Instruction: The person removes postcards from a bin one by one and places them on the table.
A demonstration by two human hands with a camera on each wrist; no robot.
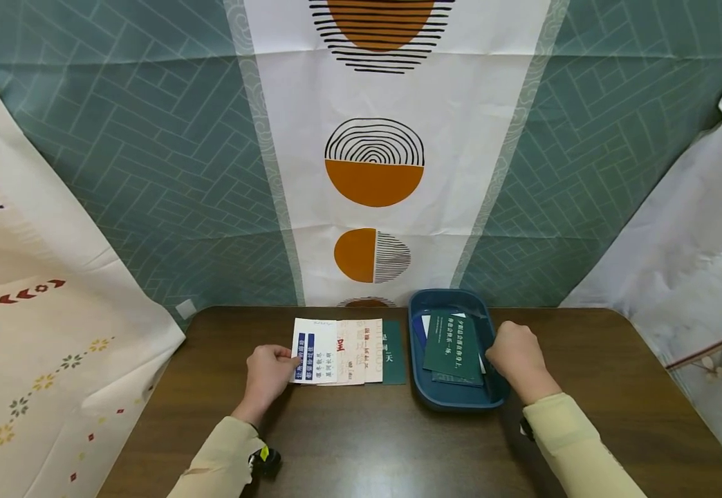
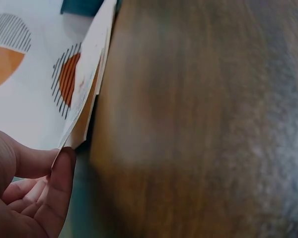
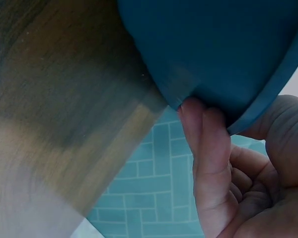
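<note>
The left hand [image 1: 267,373] is pinching the left edge of a white card [image 1: 326,351] between thumb and finger, and the right hand [image 1: 516,356] is gripping the rim of a blue tray [image 1: 454,396], thumb on one side and fingers on the other. The white card is lying at the left end of an overlapping row, partly covering pinkish cards [image 1: 351,354], while a green card [image 1: 396,360] is showing at the right end, just beside the tray. Inside the tray, another green card [image 1: 453,346] is lying on top of more cards. Pale yellow sleeves [image 1: 575,436] are covering both forearms, and the row and tray are resting on a brown wooden table [image 1: 348,443]. Behind it, a green and white cloth [image 1: 174,173] with orange and striped round shapes is hanging.
</note>
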